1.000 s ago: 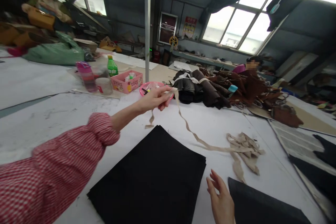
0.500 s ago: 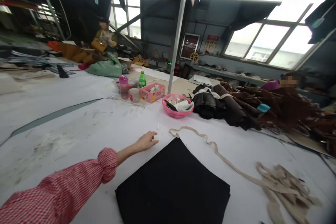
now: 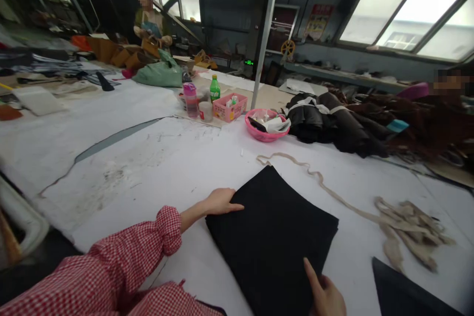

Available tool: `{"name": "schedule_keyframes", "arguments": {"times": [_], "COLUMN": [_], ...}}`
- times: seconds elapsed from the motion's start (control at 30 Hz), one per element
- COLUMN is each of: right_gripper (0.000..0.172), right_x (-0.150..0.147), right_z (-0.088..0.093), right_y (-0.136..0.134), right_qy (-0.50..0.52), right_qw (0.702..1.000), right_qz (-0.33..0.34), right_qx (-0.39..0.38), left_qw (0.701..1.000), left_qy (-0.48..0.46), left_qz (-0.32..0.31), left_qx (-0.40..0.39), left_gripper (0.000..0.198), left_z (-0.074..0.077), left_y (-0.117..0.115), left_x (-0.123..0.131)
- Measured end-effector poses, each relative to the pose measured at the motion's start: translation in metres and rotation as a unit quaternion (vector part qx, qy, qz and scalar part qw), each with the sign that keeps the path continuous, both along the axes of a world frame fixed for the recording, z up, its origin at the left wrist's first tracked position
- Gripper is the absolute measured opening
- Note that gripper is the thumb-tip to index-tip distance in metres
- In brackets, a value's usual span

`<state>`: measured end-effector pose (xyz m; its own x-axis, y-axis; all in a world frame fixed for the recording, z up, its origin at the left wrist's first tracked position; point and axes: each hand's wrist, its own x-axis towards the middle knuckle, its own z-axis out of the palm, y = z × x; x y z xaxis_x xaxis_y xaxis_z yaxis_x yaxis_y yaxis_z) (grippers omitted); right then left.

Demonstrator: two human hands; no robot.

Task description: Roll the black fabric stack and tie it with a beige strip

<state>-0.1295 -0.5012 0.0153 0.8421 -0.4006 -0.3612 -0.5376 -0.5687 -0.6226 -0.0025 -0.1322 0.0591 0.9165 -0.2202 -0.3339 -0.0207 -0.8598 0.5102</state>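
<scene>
A stack of black fabric pieces lies on the white-covered table, one corner pointing away from me. My left hand holds its left edge, thumb on top and the other fingers along or under the side. At the lower right edge, my right hand grips the stack with one finger laid over the top; its other fingers are partly hidden. Close to the stack's far corner, a long beige fabric strip winds right into a crumpled heap. Another black piece is at the bottom right.
A pink basin of small items stands beyond the stack, near a metal pole. Left of it are a pink box, a green bottle and a pink-lidded cup. Dark bundles lie right. Two people are farther back.
My left hand has come from beside the stack onto its left edge. My right hand has entered at the lower right and taken hold. The view has shifted left and downward.
</scene>
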Motion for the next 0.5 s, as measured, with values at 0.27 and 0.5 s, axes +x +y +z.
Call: {"name": "schedule_keyframes", "arguments": {"times": [0.27,0.5], "right_gripper": [0.058,0.074], "right_x": [-0.001,-0.011], "right_z": [0.011,0.016], "right_y": [0.019,0.046], "right_qy": [-0.048,-0.079], "right_qw": [0.997,0.97], "right_qz": [-0.043,-0.101], "right_qx": [0.04,0.205], "left_qw": [0.999,0.998], "left_qy": [0.047,0.058], "left_qz": [-0.015,-0.008], "left_qx": [-0.011,-0.027], "left_gripper": [0.063,0.056], "left_z": [0.007,0.003], "left_y": [-0.006,-0.011], "left_x": [0.016,0.016]}}
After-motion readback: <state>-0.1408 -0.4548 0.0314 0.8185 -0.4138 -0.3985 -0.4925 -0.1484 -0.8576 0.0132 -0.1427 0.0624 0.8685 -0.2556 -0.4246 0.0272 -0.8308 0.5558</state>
